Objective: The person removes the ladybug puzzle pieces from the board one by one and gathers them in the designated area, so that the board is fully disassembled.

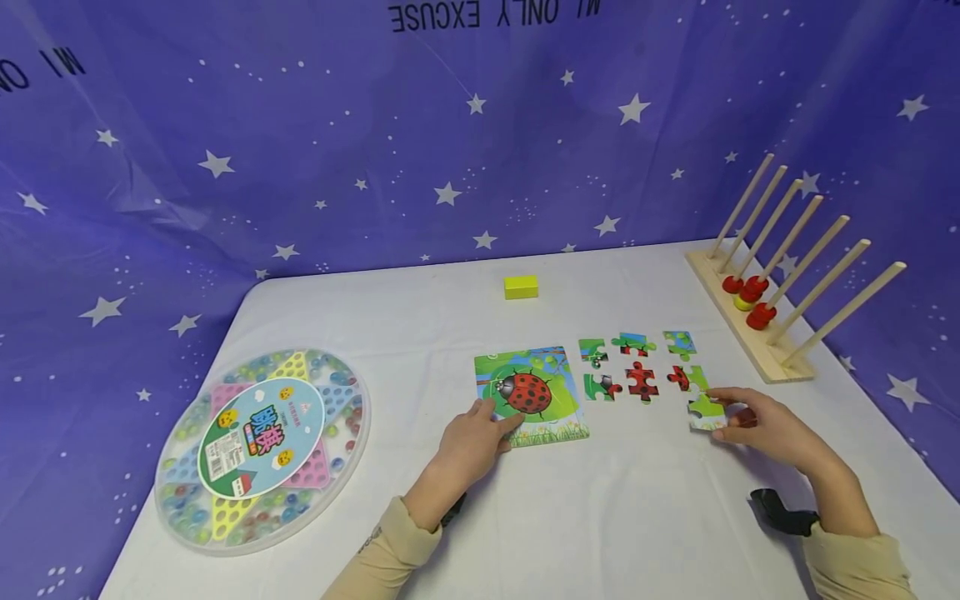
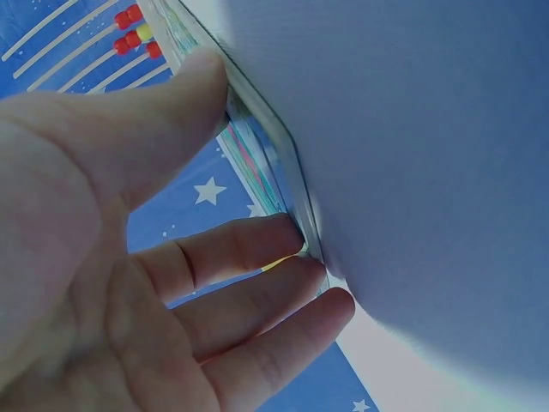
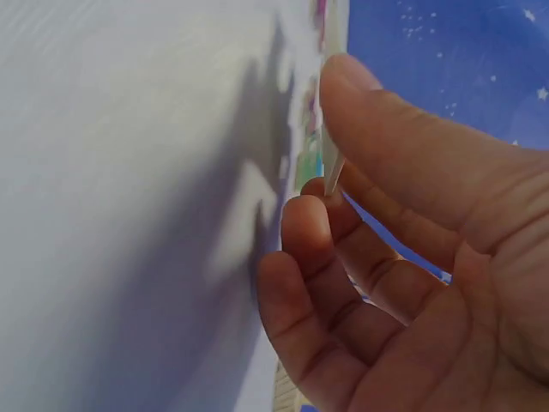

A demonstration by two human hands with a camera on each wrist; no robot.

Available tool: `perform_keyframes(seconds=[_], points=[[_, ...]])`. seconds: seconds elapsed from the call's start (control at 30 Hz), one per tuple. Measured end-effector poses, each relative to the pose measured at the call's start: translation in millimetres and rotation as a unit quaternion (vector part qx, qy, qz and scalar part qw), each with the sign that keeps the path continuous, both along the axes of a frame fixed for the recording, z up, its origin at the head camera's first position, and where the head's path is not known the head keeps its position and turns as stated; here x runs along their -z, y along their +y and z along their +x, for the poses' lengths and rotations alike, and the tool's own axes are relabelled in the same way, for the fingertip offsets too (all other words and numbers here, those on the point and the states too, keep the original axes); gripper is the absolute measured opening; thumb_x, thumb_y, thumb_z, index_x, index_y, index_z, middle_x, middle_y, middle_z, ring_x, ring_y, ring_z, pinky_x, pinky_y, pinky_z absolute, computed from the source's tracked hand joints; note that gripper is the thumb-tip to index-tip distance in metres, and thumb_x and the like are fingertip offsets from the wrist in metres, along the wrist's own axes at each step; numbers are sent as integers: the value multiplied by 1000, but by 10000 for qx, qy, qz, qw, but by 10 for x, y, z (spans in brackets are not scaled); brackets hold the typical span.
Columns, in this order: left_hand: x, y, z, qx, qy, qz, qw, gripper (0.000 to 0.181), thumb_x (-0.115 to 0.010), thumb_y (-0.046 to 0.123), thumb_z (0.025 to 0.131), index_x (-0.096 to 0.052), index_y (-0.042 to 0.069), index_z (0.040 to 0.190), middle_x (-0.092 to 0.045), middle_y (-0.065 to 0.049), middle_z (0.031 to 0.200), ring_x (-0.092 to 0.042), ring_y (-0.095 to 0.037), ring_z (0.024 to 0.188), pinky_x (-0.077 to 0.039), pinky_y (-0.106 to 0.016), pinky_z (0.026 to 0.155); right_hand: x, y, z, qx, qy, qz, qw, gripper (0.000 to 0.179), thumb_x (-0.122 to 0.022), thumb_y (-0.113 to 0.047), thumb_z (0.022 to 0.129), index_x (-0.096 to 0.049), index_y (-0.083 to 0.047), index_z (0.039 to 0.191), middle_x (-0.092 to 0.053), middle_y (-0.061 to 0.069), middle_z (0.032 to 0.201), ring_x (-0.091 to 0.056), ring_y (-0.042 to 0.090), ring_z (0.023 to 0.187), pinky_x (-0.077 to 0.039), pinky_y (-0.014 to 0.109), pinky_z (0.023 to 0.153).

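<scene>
A square ladybug picture board (image 1: pixel 558 379) lies on the table in the middle of the head view. My left hand (image 1: pixel 468 442) rests at its lower left corner. In the left wrist view, the thumb (image 2: pixel 202 90) and loosely straight fingers (image 2: pixel 249 245) touch the board's edge. To the right, my right hand (image 1: pixel 772 425) pinches a green jigsaw piece (image 1: pixel 707 414) between thumb and fingers. That piece is close beside a red and green piece (image 1: pixel 696 377). Several loose pieces lie between board and hand, including a red spotted one (image 1: pixel 642 382).
A round Chinese checkers box (image 1: pixel 262 446) with coloured marbles stands at the left. A yellow block (image 1: pixel 521 287) sits towards the back. On the right is a wooden rack (image 1: pixel 776 362) with upright pegs and red beads (image 1: pixel 761 315). A purple starry cloth (image 1: pixel 420 150) hangs behind the table.
</scene>
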State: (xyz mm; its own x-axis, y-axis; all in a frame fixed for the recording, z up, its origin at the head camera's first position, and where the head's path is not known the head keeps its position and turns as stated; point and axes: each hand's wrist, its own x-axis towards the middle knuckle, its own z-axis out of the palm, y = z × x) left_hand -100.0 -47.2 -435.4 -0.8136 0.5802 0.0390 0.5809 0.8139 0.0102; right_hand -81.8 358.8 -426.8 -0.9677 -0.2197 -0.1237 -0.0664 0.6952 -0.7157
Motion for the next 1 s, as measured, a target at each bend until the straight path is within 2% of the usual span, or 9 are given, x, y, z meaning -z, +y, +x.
perform_keyframes(seconds=[0.2, 0.33, 0.43, 0.53, 0.63, 0.77, 0.87, 1.0], points=[[6, -15, 6, -40, -23, -10, 10000, 40, -65, 35, 81, -60, 32, 121, -50, -7, 88, -56, -25, 94, -48, -30, 58, 25, 41, -2, 3, -80, 121, 9999, 61, -73, -16, 76, -45, 9, 124, -50, 20, 104, -44, 9, 64, -38, 25, 50], [5, -11, 4, -53, -77, 9, 10000, 40, -65, 35, 82, -60, 31, 121, -50, -7, 87, -53, -19, 80, -45, -28, 53, -41, 2, -60, -41, -33, 531, 9986, 66, -74, -21, 75, -44, 9, 125, -51, 21, 107, -48, 15, 72, -40, 25, 56], [1, -8, 5, -44, -65, 36, 10000, 40, -65, 35, 82, -60, 31, 121, -52, -8, 89, -52, -18, 78, -46, -28, 54, -120, -126, -129, -160, 64, 642, 9978, 64, -73, -23, 77, -44, 8, 126, -49, 23, 112, -50, 22, 81, -43, 29, 62], [-6, -12, 9, -22, -40, 102, 9999, 40, -66, 34, 81, -61, 30, 120, -54, -9, 92, -54, -18, 77, -47, -29, 55, -166, -362, -209, -458, 225, 488, 9975, 60, -71, -25, 80, -46, 5, 126, -50, 23, 115, -52, 24, 84, -45, 32, 65], [-9, -23, 13, 18, -36, 204, 9998, 39, -68, 31, 80, -62, 27, 119, -54, -10, 91, -54, -16, 71, -46, -28, 54, -153, -692, -299, -925, 377, 313, 9945, 55, -70, -24, 80, -50, 1, 125, -54, 16, 112, -51, 20, 83, -45, 32, 67], [-10, -39, 15, 39, -16, 297, 9996, 37, -69, 28, 80, -64, 24, 116, -54, -9, 89, -51, -13, 65, -44, -26, 52, -88, -1203, -397, -1601, 561, 381, 9848, 47, -69, -23, 81, -56, 0, 119, -57, 8, 105, -49, 16, 81, -44, 29, 68], [-5, -39, 12, 5, 20, 270, 9996, 37, -70, 28, 79, -65, 23, 115, -54, -8, 89, -51, -13, 64, -44, -26, 51, -32, -1550, -428, -2064, 634, 541, 9749, 48, -68, -26, 82, -56, 2, 119, -55, 5, 102, -48, 14, 78, -42, 28, 67], [20, -10, 17, -95, -30, 181, 9998, 37, -70, 31, 78, -66, 23, 114, -52, -7, 87, -52, -12, 63, -44, -26, 51, 24, -1822, -426, -2247, 587, 762, 9697, 55, -69, -27, 81, -52, 3, 124, -52, 5, 101, -46, 15, 78, -40, 28, 66]])
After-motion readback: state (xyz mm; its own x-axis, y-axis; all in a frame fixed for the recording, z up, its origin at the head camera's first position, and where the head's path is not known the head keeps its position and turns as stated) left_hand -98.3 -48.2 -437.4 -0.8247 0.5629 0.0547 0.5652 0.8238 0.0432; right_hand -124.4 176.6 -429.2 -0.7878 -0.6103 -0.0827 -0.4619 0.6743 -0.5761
